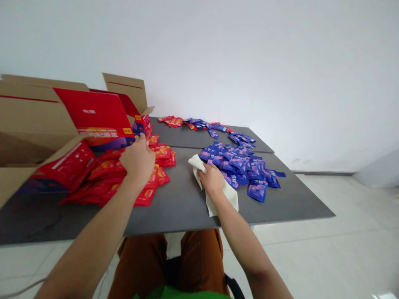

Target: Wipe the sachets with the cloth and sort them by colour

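My left hand (139, 160) lies palm down on a heap of red sachets (109, 178) at the left of the dark grey table (174, 203), fingers reaching toward the red carton; what the fingers grip, if anything, is hidden. My right hand (212, 177) is closed on a white cloth (222, 195) that lies on the table just left of a heap of blue sachets (241, 166). The cloth trails toward the table's near edge.
An open red carton (93, 116) sits inside an open cardboard box (28, 120) at the left. More red and blue sachets (199, 123) lie scattered along a second table at the back. A white wall stands behind; pale floor lies to the right.
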Motion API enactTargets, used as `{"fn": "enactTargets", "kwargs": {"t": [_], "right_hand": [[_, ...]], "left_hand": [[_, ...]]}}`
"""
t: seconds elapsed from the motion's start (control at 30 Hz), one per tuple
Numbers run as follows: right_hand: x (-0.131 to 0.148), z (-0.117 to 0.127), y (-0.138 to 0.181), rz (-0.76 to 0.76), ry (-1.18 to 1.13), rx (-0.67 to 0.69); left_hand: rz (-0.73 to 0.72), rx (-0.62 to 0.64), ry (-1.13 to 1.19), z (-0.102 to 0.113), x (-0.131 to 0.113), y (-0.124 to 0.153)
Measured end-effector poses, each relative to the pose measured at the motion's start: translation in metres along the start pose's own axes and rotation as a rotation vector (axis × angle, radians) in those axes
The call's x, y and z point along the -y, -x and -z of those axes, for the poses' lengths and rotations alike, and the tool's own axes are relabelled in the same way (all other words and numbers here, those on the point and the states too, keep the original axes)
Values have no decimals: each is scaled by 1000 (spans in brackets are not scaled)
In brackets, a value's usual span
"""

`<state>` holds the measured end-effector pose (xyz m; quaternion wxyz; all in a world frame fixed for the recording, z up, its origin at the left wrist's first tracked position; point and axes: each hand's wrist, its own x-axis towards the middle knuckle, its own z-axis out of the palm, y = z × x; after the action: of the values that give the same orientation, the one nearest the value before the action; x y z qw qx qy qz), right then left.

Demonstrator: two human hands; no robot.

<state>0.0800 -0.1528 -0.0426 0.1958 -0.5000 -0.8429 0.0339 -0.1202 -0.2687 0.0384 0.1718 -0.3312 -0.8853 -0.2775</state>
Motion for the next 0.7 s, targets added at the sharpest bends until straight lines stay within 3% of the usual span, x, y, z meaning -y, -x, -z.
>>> {"fn": "enactTargets", "kwargs": {"t": [0.1,0.23,0.33,0.4,0.5,0.7], "right_hand": [[-1,0,0,-26,14,-22],[-1,1,0,-39,28,-27],[-1,1,0,-22,35,-18],[0,0,1,-13,30,-16],[1,1,3,-17,8,-19],[4,21,3,7,-80,-44]], "left_hand": [[-181,9,-140,-23,10,-17],[-204,325,-360,-51,13,-26],[-242,423,-470,-59,6,-29],[-293,428,-488,-60,1,-30],[-326,335,-468,-57,-6,-32],[-223,190,-273,-59,-22,-53]]}}
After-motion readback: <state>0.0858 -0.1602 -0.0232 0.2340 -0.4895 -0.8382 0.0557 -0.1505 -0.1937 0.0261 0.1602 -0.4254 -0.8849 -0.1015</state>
